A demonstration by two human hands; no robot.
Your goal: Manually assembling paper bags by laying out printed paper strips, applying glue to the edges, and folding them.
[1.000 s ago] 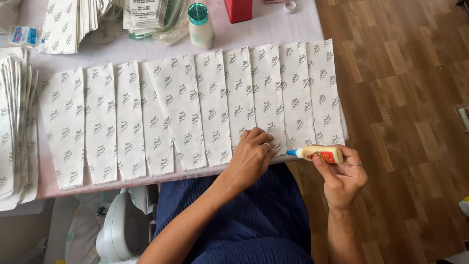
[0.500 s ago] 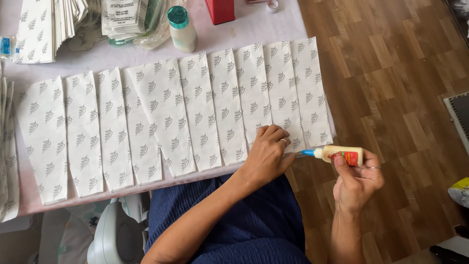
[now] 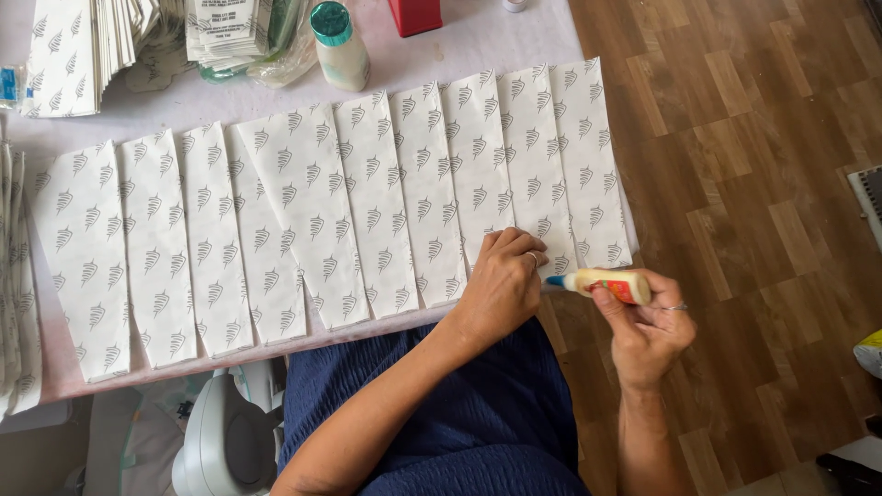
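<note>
A row of several white paper strips (image 3: 367, 202) printed with small grey leaf marks lies side by side on a pale table (image 3: 478, 37). My left hand (image 3: 503, 280) presses down on the near ends of the strips toward the right of the row. My right hand (image 3: 648, 326) grips a small cream glue bottle (image 3: 611, 285) with a red label and blue tip. The tip points left at the strip edge beside my left hand's fingers, just off the table's near right corner.
A white bottle with a teal cap (image 3: 338, 44) stands at the back. Stacks of the same printed papers (image 3: 78, 50) lie at the back left and along the left edge (image 3: 14, 276). A red box (image 3: 415, 14) sits behind. Wooden floor (image 3: 753, 184) lies to the right.
The view has shifted a little. My right hand has brought the glue bottle's tip closer to my left hand, which stays on the strips.
</note>
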